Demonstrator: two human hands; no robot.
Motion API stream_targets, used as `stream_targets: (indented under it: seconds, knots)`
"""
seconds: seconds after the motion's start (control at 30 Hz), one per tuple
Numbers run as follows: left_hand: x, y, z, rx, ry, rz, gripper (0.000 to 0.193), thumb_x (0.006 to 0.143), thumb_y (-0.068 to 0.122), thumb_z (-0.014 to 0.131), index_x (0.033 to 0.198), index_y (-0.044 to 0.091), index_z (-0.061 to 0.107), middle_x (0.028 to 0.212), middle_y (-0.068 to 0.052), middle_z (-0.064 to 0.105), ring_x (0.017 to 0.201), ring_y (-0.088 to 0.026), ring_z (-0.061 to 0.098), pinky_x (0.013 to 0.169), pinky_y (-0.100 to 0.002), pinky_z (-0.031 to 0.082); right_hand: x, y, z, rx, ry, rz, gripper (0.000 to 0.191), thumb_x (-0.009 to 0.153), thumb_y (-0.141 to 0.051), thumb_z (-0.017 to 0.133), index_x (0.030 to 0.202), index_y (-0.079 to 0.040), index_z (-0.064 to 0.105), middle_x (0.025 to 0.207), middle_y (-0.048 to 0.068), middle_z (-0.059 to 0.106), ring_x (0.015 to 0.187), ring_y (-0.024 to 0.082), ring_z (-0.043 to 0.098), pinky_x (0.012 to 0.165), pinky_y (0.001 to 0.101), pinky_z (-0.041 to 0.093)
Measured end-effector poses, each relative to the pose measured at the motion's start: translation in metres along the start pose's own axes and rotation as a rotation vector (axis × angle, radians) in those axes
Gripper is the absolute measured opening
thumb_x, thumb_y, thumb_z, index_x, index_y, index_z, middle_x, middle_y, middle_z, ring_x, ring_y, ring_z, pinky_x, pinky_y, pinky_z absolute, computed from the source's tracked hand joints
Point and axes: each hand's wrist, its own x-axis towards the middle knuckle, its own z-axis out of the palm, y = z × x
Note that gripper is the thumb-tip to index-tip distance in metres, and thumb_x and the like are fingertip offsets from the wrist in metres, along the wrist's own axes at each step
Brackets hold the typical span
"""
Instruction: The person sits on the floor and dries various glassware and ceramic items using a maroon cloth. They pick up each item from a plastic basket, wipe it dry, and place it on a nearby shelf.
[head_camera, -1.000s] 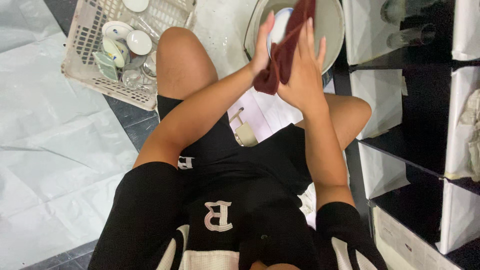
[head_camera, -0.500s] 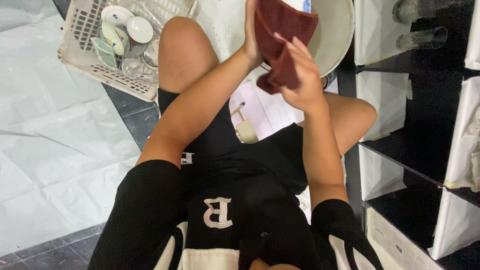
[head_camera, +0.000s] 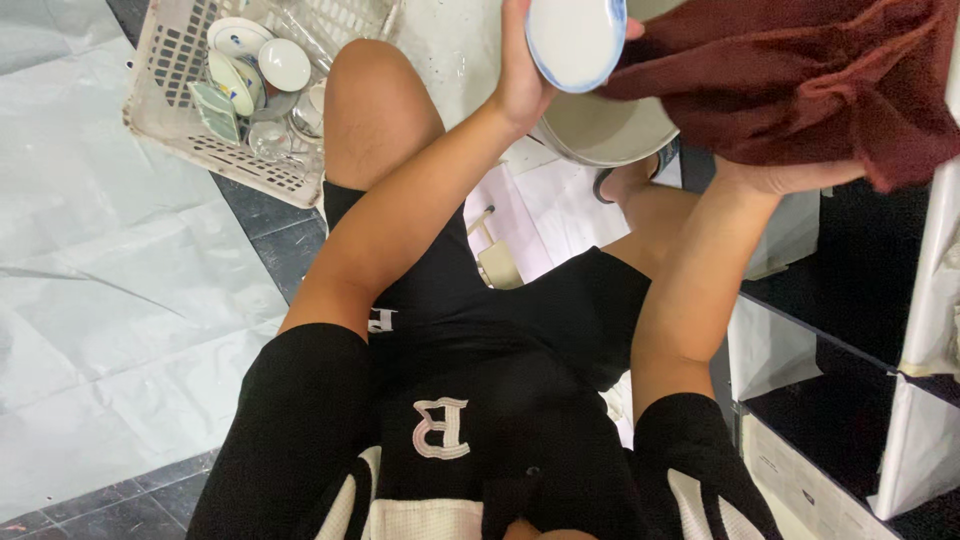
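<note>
Above the metal basin (head_camera: 600, 135), w/ basin as ref pt, a dark red cloth (head_camera: 800, 80) is held up and to the right, draped over the right hand (head_camera: 790, 178); palm is under it, fingers hidden, so grip type cannot be told. Probably bunched for wiping. Left hand (head_camera: 525, 75) is clasped on the rim of a small white bowl w/ blue edge (head_camera: 575, 40), directly over basin, tilted toward the cloth, inside exposed. Left of basin, past the knee: plastic crate (head_camera: 160, 110) w/ dishes (head_camera: 245, 60). Right of basin: dark shelving (head_camera: 860, 300). Knees crowd the space betw.
</note>
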Motion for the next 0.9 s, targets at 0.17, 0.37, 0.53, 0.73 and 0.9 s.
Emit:
stream_targets:
  seconds: [0.17,0.37,0.53,0.73,0.9]
  knots:
    - [0.002,-0.037,-0.002,-0.026,0.056,0.008,0.065,0.118,0.049,0.031,0.139,-0.008,0.053,0.130,-0.022,0.059,0.111,-0.030,0.064,0.100,-0.044,0.056,-0.015,-0.021,0.034,-0.574,-0.767,-0.210,0.104,0.082,-0.034,0.091,0.156,0.007,0.030,0.160,0.028,0.029,0.151,0.046,0.026,0.127,0.0523,0.020]
    - [-0.020,-0.049,-0.034,-0.381,0.040,-0.050,0.064,0.119,0.055,0.033,0.141,-0.002,0.055,0.135,-0.018,0.061,0.119,-0.028,0.064,0.108,-0.041,0.050,-0.054,0.001,0.073,-0.781,-1.071,-0.265,0.106,0.096,-0.036,0.090,0.163,0.010,0.020,0.170,0.028,0.019,0.159,0.044,0.021,0.134,0.0505,0.020]
    - [-0.013,-0.011,-0.030,-0.628,-0.209,0.027,0.064,0.120,0.059,0.035,0.143,0.003,0.056,0.139,-0.014,0.063,0.125,-0.025,0.063,0.115,-0.039,0.046,-0.067,-0.001,0.073,-0.811,-1.115,-0.314,0.086,0.100,-0.029,0.086,0.162,0.003,0.036,0.167,0.020,0.040,0.157,0.036,0.041,0.128,0.0504,0.033]
    - [-0.017,0.034,0.023,-0.644,-0.293,-0.175,0.083,0.102,0.074,0.038,0.152,0.010,0.049,0.154,-0.009,0.054,0.143,-0.021,0.055,0.129,-0.038,0.039,-0.048,-0.020,0.051,-1.046,-1.031,-0.326,0.097,0.081,-0.043,0.096,0.157,-0.010,0.046,0.161,0.011,0.049,0.153,0.029,0.043,0.124,0.0572,0.027]
    - [-0.016,0.023,0.037,-0.520,-0.203,-0.217,0.071,0.109,0.065,0.032,0.161,0.017,0.035,0.164,-0.007,0.042,0.150,-0.021,0.047,0.129,-0.037,0.035,-0.029,-0.008,0.055,-1.103,-1.050,-0.244,0.125,0.074,-0.048,0.099,0.163,0.002,0.025,0.167,0.023,0.026,0.155,0.041,0.027,0.125,0.0644,0.015]
